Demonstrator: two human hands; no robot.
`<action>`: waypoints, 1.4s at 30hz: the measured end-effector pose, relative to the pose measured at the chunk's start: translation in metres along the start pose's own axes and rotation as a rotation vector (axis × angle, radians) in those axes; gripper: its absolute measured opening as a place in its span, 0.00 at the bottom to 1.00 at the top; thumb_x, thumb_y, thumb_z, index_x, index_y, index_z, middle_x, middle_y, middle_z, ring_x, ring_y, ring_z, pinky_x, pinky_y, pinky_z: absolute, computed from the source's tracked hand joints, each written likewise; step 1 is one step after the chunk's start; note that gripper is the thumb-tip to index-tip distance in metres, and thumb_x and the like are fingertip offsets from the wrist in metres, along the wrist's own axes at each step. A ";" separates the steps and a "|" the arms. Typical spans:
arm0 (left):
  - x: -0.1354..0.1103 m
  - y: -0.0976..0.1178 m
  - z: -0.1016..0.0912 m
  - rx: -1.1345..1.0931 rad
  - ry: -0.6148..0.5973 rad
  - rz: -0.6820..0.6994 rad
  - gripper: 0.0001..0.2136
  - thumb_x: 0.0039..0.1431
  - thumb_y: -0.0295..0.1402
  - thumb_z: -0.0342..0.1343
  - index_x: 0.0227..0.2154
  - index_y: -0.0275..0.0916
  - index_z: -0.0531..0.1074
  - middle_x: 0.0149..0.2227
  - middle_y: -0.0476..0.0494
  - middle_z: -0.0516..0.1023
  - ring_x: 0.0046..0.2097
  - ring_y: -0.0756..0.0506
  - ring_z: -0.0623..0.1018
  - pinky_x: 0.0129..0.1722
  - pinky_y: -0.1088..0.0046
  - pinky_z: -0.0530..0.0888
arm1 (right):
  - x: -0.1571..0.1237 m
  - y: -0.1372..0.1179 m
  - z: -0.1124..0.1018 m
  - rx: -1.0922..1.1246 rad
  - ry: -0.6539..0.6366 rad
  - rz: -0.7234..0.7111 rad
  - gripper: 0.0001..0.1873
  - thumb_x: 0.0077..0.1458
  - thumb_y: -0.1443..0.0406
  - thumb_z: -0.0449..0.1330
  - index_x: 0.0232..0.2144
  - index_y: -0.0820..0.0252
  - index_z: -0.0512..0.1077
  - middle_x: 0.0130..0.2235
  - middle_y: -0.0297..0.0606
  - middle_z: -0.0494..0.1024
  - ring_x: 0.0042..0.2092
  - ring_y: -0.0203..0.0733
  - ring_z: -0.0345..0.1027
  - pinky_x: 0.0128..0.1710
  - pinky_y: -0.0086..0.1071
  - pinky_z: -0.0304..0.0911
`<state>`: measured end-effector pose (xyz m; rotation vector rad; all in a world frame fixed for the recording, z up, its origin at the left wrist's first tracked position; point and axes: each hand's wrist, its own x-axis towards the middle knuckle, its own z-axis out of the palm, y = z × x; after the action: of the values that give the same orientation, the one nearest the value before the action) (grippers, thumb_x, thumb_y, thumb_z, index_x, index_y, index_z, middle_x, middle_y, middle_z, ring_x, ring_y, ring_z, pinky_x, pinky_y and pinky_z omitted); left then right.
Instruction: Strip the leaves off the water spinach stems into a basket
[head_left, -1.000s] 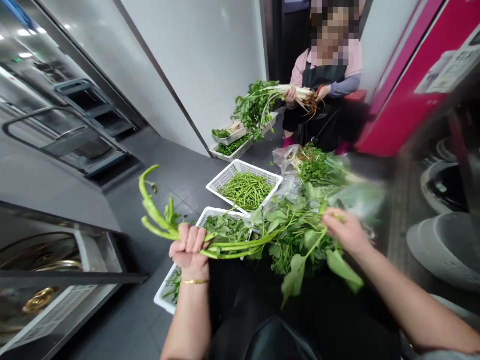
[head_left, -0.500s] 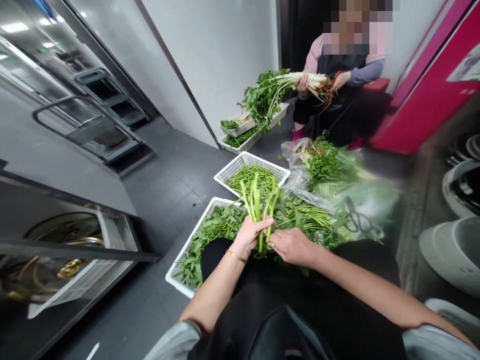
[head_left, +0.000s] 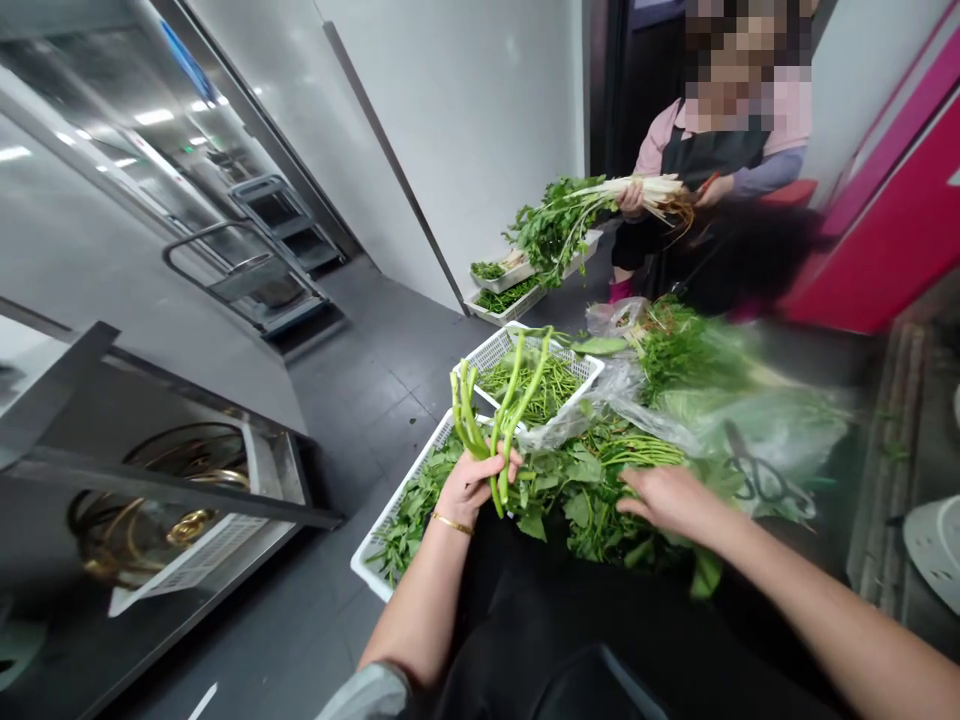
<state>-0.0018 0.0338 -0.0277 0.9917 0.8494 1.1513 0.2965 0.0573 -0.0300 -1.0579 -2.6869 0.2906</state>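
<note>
Nearest, the left hand (head_left: 472, 488) clenches glossy, tubular water spinach stems (head_left: 491, 430) upright, a thin gold bangle (head_left: 452, 524) on its wrist. The right hand (head_left: 664, 503) lies open on a loose heap of limp leaves (head_left: 577, 490). Just beyond, one white lattice plastic basket (head_left: 382, 553) holds torn leaves, another (head_left: 570, 352) slim trimmed stems. Farther on, scissors (head_left: 761, 478) show through a crinkled plastic bag (head_left: 795, 440) – and a seated co-worker (head_left: 712, 150) grips a white-stemmed, leafy bunch (head_left: 570, 210).
</note>
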 end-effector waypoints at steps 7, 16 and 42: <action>-0.015 -0.004 0.008 0.052 -0.144 0.142 0.16 0.43 0.44 0.63 0.23 0.32 0.77 0.16 0.45 0.69 0.22 0.49 0.68 0.23 0.73 0.64 | 0.008 -0.006 -0.081 0.078 0.827 0.077 0.05 0.57 0.66 0.58 0.33 0.58 0.75 0.32 0.35 0.80 0.32 0.36 0.73 0.32 0.28 0.67; -0.033 0.004 -0.006 0.024 -0.335 0.123 0.11 0.41 0.38 0.66 0.23 0.35 0.74 0.19 0.44 0.74 0.18 0.50 0.70 0.17 0.76 0.64 | 0.034 -0.006 -0.145 -0.300 0.465 -0.238 0.14 0.61 0.62 0.52 0.46 0.57 0.72 0.26 0.33 0.74 0.24 0.32 0.62 0.22 0.26 0.53; -0.027 0.024 0.014 0.237 -0.006 -0.128 0.14 0.42 0.38 0.65 0.25 0.29 0.77 0.16 0.46 0.69 0.19 0.53 0.65 0.18 0.78 0.61 | 0.037 -0.020 -0.059 0.160 -0.152 -0.297 0.13 0.59 0.63 0.52 0.26 0.62 0.71 0.25 0.37 0.74 0.24 0.33 0.63 0.24 0.28 0.59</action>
<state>-0.0022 0.0078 0.0006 1.1158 1.0465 0.9534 0.2752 0.0741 0.0366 -0.6029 -2.8465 0.5365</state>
